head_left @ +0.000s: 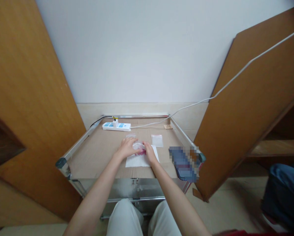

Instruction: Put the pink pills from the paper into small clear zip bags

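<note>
A small clear plastic bag [138, 145] with pinkish-red bead-like bits [142, 152] is between my hands, above a white sheet of paper [137, 161]. From the left, my left hand [127, 147] grips the bag's side with curved fingers. My right hand [149, 152] closes on its other side, thumb toward the top. The fingertips partly cover the bag, and the bits are too small to make out exactly. Just behind my left hand lies another clear bag [130, 135]. A flat clear bag [157, 140] rests behind my right hand.
A cardboard-covered cart top [92, 157] with metal rails carries a white power strip [116, 126] with a plug in it. Its white cable [191, 105] runs up to the right. A blurred dark blue object [185, 164] lies at right. Wooden furniture flanks both sides; a person's leg [284, 193] shows right.
</note>
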`<state>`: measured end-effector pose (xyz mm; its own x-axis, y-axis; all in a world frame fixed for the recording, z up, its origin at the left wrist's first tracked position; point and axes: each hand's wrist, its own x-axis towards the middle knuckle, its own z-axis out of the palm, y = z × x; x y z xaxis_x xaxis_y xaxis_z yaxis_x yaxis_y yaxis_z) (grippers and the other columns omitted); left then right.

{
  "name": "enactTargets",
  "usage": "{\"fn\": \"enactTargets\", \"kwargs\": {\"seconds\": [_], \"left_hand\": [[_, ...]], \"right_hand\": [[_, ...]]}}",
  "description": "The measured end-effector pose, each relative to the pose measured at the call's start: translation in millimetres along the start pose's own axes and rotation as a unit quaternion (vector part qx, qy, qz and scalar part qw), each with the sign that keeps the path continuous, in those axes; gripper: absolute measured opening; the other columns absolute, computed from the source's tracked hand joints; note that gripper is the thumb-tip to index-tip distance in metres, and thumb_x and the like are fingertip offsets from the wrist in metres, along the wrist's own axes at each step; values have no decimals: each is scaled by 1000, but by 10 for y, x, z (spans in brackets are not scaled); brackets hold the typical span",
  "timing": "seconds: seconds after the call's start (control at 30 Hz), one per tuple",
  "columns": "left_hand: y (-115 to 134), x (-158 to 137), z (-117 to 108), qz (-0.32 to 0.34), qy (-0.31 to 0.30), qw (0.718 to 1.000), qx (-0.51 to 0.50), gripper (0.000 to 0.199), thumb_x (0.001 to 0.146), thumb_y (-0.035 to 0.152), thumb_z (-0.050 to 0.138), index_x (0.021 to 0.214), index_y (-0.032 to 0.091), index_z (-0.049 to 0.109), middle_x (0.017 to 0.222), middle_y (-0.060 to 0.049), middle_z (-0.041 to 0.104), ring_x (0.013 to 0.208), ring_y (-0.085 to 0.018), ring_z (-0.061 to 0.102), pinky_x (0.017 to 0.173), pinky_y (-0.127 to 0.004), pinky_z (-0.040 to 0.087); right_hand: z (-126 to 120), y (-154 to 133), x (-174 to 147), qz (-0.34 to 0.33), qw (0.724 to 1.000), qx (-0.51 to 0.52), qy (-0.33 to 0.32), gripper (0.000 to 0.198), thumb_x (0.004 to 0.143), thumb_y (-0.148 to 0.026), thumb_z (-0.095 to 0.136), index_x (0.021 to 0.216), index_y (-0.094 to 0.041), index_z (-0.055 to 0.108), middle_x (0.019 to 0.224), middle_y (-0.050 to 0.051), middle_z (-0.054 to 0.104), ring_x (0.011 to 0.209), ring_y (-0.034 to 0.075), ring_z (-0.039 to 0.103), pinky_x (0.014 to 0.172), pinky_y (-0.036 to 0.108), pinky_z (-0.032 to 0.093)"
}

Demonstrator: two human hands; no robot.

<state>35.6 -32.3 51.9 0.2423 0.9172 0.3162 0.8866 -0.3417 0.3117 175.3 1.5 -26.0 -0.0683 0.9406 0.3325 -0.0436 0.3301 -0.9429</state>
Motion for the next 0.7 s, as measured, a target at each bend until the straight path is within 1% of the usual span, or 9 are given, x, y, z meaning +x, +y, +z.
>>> {"fn": "enactTargets", "kwargs": {"seconds": [0.1, 0.2, 0.27, 0.33, 0.4, 0.47, 0.53, 0.6, 0.7], "left_hand": [[51, -23, 27, -14, 45, 998, -32, 58, 57, 54, 55, 104, 21, 51, 106, -6, 52, 103, -22, 41, 88, -33, 28], [72, -31, 55, -32, 71, 996, -52, 53, 58, 49, 57, 103, 22, 51, 104, -5, 54, 100, -22, 43, 87, -33, 29], [60, -39, 79, -40, 80, 994, -64, 52, 57, 45, 59, 102, 22, 51, 103, -5, 54, 99, -22, 43, 87, -33, 30], [28, -50, 107, -34, 84, 993, -81, 54, 55, 43, 61, 104, 21, 50, 104, -5, 54, 99, -22, 44, 88, -34, 30], [-19, -55, 139, -28, 90, 990, -108, 58, 54, 42, 62, 106, 20, 49, 105, -6, 53, 100, -22, 43, 88, -34, 31], [-70, -48, 172, -32, 94, 983, -154, 57, 55, 41, 62, 105, 18, 50, 105, -7, 53, 100, -21, 45, 87, -33, 33], [-114, -27, 204, -52, 93, 969, -223, 50, 59, 37, 60, 103, 16, 51, 101, -7, 55, 95, -19, 49, 85, -32, 35], [-146, -3, 231, -94, 92, 945, -301, 43, 63, 32, 56, 101, 13, 51, 95, -8, 58, 87, -17, 53, 80, -30, 39], [-171, 8, 251, -178, 75, 900, -390, 39, 66, 32, 52, 100, 12, 51, 83, -7, 61, 69, -14, 56, 63, -26, 43]], "right_hand": [[0, -94, -32, -18, 1000, -16, -6, 29, 75, -41, 40, 83, -17, 56, 88, 5, 58, 85, 16, 51, 80, 27, 35], [1, -124, -40, -47, 998, -36, -19, 27, 75, -39, 41, 75, -17, 56, 90, 5, 57, 87, 16, 49, 81, 28, 35], [2, -126, -40, -69, 996, -50, -24, 24, 74, -37, 44, 69, -17, 56, 89, 5, 56, 87, 16, 49, 81, 28, 35], [3, -125, -41, -85, 994, -59, -21, 20, 72, -35, 47, 66, -17, 55, 86, 5, 56, 85, 16, 50, 80, 28, 35], [6, -126, -44, -92, 994, -57, -13, 19, 71, -33, 48, 65, -16, 54, 84, 5, 56, 83, 16, 50, 78, 28, 36], [9, -127, -48, -93, 994, -51, -8, 19, 71, -33, 48, 66, -16, 54, 83, 5, 56, 82, 16, 51, 77, 27, 36], [12, -126, -51, -93, 995, -47, -5, 19, 72, -34, 48, 66, -16, 53, 82, 5, 56, 80, 15, 51, 76, 27, 37], [15, -120, -51, -90, 995, -48, -2, 19, 72, -34, 48, 66, -16, 53, 81, 4, 56, 79, 15, 51, 75, 27, 37], [20, -106, -46, -75, 996, -46, 8, 19, 73, -33, 47, 71, -16, 53, 75, 3, 56, 73, 14, 51, 71, 26, 38]]}}
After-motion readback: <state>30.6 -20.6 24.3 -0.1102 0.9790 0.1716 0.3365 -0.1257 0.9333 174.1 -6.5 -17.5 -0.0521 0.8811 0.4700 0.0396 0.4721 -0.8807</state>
